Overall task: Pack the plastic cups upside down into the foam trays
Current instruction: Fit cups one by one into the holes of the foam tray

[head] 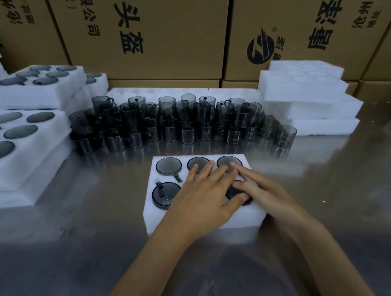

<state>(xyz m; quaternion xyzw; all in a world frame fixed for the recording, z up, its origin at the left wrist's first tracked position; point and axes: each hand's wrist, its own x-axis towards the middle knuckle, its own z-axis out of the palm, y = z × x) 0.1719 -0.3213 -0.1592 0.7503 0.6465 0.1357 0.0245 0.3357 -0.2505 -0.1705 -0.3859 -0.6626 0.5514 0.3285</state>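
Lying along the table's left edge, filled foam trays (20, 169) hold smoky cups bottom-up. A crowd of loose cups (182, 120) stands toward the far edge of the steel table (329, 184), with empty foam trays (313, 99) stacked at its right. Near the middle, a foam tray (159, 216) carries upturned cups (169, 166). The left hand (205, 191) lies flat, fingers straight, pressing them down; the right hand (264, 193), equally flat, presses a cup (234, 191) at the tray's right side.

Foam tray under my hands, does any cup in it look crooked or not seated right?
Yes: the near-left cup in the foam tray sits tilted, its rim raised above the foam, unlike the flush far-left cup.
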